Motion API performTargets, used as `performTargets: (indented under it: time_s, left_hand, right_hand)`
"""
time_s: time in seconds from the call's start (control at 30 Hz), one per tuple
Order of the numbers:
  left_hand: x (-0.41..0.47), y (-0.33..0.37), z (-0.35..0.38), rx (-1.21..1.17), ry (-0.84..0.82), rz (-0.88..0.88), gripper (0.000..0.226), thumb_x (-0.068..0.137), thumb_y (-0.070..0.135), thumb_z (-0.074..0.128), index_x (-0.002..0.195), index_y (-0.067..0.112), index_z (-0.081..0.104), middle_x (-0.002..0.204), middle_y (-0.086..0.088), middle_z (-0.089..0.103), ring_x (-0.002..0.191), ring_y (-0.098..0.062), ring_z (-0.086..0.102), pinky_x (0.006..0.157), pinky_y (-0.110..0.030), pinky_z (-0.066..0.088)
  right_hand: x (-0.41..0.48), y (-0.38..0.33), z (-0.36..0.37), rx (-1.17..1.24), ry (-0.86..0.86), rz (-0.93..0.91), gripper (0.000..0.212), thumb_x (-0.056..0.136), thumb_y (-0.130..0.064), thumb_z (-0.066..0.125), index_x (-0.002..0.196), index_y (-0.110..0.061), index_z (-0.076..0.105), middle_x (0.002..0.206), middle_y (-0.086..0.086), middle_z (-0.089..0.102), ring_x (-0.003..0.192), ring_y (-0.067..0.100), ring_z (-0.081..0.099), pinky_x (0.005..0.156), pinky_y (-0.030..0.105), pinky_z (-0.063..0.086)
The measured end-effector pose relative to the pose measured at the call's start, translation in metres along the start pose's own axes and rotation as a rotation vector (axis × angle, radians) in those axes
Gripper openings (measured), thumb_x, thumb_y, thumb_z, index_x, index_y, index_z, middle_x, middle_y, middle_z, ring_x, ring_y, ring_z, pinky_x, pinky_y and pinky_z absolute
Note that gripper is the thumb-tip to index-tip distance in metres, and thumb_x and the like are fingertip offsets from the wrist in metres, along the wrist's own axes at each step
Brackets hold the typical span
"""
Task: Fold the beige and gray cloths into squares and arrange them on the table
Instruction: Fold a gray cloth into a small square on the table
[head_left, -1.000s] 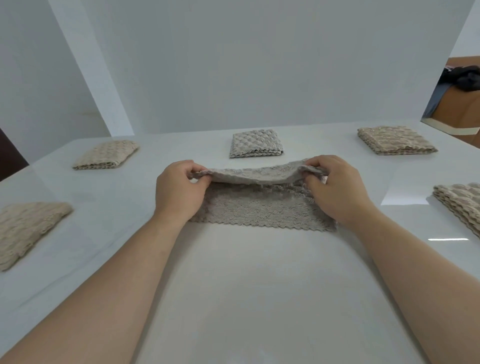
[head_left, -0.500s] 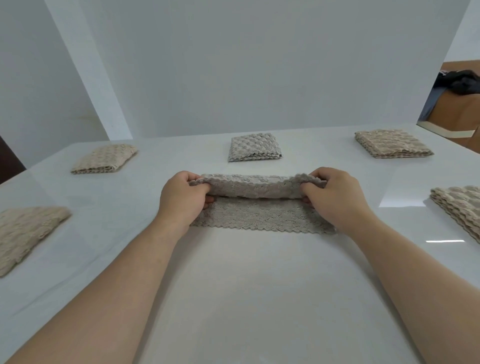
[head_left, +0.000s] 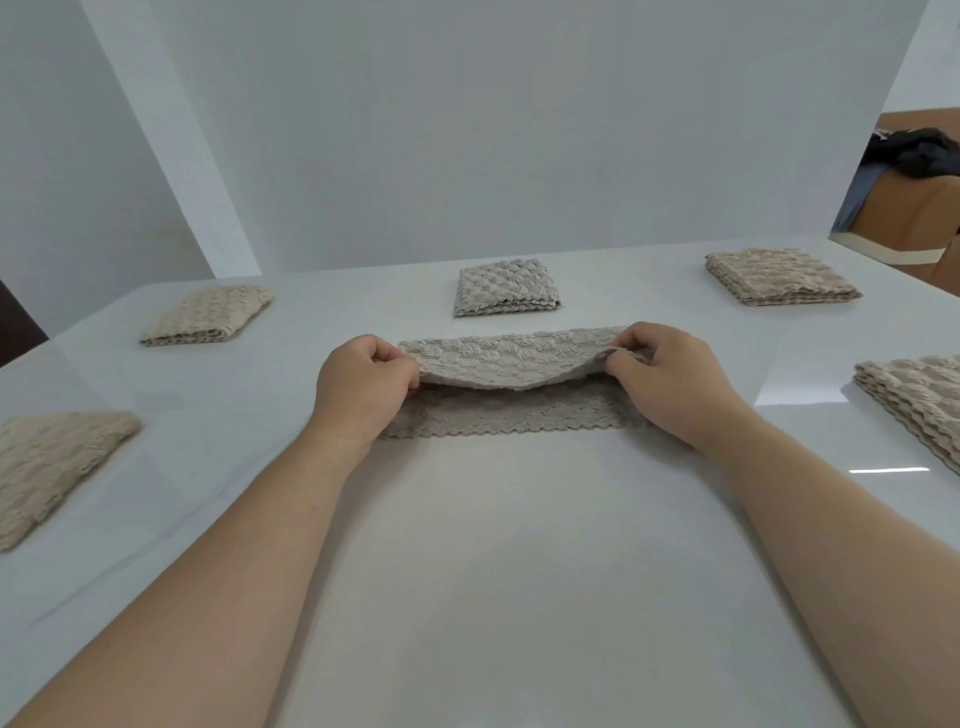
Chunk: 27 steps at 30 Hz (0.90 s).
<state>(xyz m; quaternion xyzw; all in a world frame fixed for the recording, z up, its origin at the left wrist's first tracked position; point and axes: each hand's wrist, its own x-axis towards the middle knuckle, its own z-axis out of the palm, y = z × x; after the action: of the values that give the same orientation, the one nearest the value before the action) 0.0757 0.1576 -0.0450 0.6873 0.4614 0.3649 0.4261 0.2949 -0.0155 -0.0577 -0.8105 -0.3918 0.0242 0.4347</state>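
Compared with half a second ago, the top layer of the gray cloth (head_left: 509, 364) is a little higher and more open: it now sags in the middle between the two hands, and a strip of the bottom layer with its wavy near edge shows under it on the table (head_left: 519, 571). The left hand (head_left: 363, 384) pinches the left end of this layer and the right hand (head_left: 670, 379) pinches the right end, the hands well apart. It seems the fold in half is being adjusted and is not yet laid flat, so the cloth is still a long strip and not a square. Behind it lies a folded gray square (head_left: 506, 288), and beige folded cloths (head_left: 208, 314) lie around. No brand, label or writing is visible anywhere.
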Motion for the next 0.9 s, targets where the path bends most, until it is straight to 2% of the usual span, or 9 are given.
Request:
performTargets:
  time_s: [0.07,0.17,0.3,0.4,0.5,0.57,0.67,0.8,0.9]
  left_hand:
    - [-0.001,0.001,-0.001,-0.011,-0.001,0.015,0.02,0.064,0.026,0.068,0.071,0.007,0.066,0.074,-0.002,0.07,0.075,-0.023,0.065,0.08,-0.043,0.057]
    - [0.001,0.0,0.0,0.024,0.005,0.042,0.034,0.076,0.035,0.073,0.081,0.002,0.067,0.072,-0.008,0.067,0.067,-0.015,0.054,0.068,-0.033,0.048]
    - [0.003,-0.006,0.003,0.139,0.006,0.099,0.01,0.085,0.022,0.072,0.083,0.013,0.069,0.076,0.005,0.068,0.061,-0.015,0.065,0.057,-0.028,0.054]
    - [0.004,-0.01,0.003,0.152,-0.016,0.091,0.009,0.088,0.008,0.067,0.09,0.017,0.068,0.092,0.002,0.072,0.06,-0.017,0.072,0.046,-0.022,0.051]
    - [0.004,-0.01,0.001,0.142,-0.02,0.098,0.019,0.088,-0.001,0.061,0.094,0.015,0.068,0.097,0.003,0.07,0.063,-0.019,0.069,0.04,-0.014,0.043]
    - [0.004,-0.008,0.001,0.141,-0.017,0.097,0.024,0.086,-0.004,0.056,0.093,0.015,0.068,0.096,0.002,0.07,0.062,-0.019,0.068,0.042,-0.017,0.044]
    - [0.005,-0.008,0.001,0.151,-0.015,0.091,0.029,0.083,-0.005,0.052,0.09,0.017,0.068,0.096,0.001,0.071,0.064,-0.021,0.069,0.053,-0.026,0.052]
    - [0.004,-0.01,0.0,0.28,-0.045,0.128,0.032,0.077,-0.005,0.053,0.085,0.022,0.068,0.092,0.003,0.07,0.084,-0.023,0.069,0.076,-0.036,0.059]
    - [0.001,-0.009,0.0,0.393,-0.039,0.171,0.03,0.078,-0.003,0.053,0.085,0.021,0.069,0.087,0.006,0.068,0.077,-0.012,0.062,0.062,-0.024,0.048]
  right_hand:
    - [-0.002,-0.001,0.0,-0.003,0.03,-0.037,0.011,0.091,-0.029,0.065,0.084,-0.022,0.069,0.081,-0.012,0.064,0.077,0.006,0.057,0.064,0.021,0.039]
    - [-0.005,-0.001,0.001,-0.003,0.061,-0.074,0.019,0.091,-0.04,0.068,0.084,-0.023,0.067,0.085,-0.006,0.066,0.081,0.016,0.059,0.071,0.028,0.041]
    - [-0.007,-0.002,0.0,-0.029,0.002,-0.018,0.031,0.093,-0.055,0.061,0.087,-0.024,0.066,0.084,-0.007,0.067,0.081,0.013,0.061,0.072,0.03,0.045]
    - [-0.003,0.0,0.001,-0.043,0.02,0.04,0.011,0.094,-0.03,0.06,0.093,-0.023,0.068,0.093,-0.007,0.068,0.086,0.018,0.064,0.076,0.032,0.051]
    - [-0.002,0.001,0.0,-0.014,0.012,0.08,0.026,0.088,-0.008,0.05,0.099,-0.022,0.068,0.099,-0.005,0.067,0.083,0.018,0.065,0.071,0.029,0.052]
    - [-0.002,0.0,-0.001,-0.02,0.021,0.077,0.032,0.087,-0.003,0.046,0.102,-0.02,0.068,0.102,-0.003,0.067,0.078,0.011,0.061,0.065,0.026,0.047]
    - [-0.001,0.001,-0.002,-0.019,0.046,0.07,0.032,0.088,-0.003,0.044,0.099,-0.02,0.068,0.101,-0.002,0.067,0.072,0.014,0.062,0.064,0.029,0.051]
    - [0.0,0.002,-0.002,-0.064,0.024,0.064,0.03,0.086,-0.003,0.044,0.096,-0.018,0.068,0.09,-0.002,0.065,0.078,0.025,0.066,0.072,0.035,0.056]
    - [-0.001,0.003,-0.001,-0.117,0.001,0.045,0.027,0.085,-0.004,0.046,0.093,-0.017,0.068,0.088,-0.001,0.066,0.078,0.023,0.063,0.065,0.027,0.046]
